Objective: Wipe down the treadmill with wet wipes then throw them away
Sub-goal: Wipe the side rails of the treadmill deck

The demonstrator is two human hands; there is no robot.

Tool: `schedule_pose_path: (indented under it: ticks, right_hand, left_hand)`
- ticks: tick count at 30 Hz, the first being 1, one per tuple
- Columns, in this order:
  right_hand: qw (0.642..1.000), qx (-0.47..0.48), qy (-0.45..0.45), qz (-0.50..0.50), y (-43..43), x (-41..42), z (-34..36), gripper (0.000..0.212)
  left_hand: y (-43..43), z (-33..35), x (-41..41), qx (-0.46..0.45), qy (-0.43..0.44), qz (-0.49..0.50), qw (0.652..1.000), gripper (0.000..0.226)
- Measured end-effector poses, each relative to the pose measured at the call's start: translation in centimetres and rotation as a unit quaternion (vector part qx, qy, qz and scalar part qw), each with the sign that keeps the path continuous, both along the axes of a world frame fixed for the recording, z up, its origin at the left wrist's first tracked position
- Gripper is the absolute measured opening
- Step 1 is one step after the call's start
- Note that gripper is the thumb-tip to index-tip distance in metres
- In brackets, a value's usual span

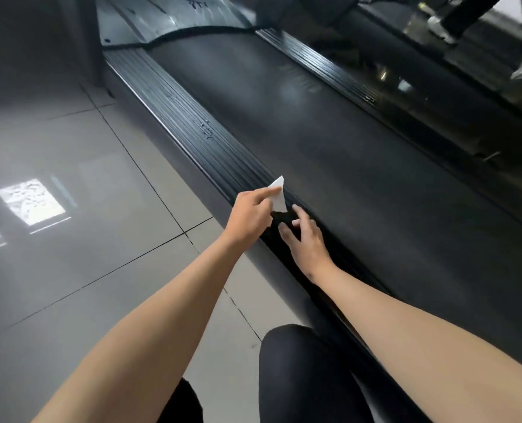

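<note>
While left hand (250, 216) pinches wet wipe (278, 193), right hand (307, 241) splays open; treadmill (345, 141) beneath

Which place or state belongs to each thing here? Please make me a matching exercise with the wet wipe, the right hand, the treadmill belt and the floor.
Column 1:
1. wet wipe
2. right hand
3. treadmill belt
4. floor

Column 2:
A. grey glossy tiles
B. fingers spread, holding nothing
C. pinched in the left hand
D. dark, wide running surface

Pairs: 1-C, 2-B, 3-D, 4-A
</note>
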State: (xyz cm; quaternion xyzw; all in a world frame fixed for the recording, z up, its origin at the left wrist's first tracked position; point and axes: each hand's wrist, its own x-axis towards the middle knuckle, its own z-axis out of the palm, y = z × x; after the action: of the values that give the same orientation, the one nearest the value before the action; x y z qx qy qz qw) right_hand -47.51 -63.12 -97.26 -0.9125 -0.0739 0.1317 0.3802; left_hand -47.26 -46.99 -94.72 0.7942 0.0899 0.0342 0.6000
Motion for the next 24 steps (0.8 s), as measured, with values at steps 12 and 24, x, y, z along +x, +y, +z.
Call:
schedule_pose_path:
  ticks: [12,24]
  right_hand:
    - [0.967,0.233,0.005,-0.103,5.1,2.6,8.6,0.016]
    - [0.979,-0.092,0.037,-0.179,3.4,5.7,4.4,0.053]
  left_hand:
    - [0.0,5.2,0.6,-0.274,0.014,0.007,0.962,0.016]
    - [3.2,-5.1,1.6,0.235,0.063,-0.024,0.970,0.058]
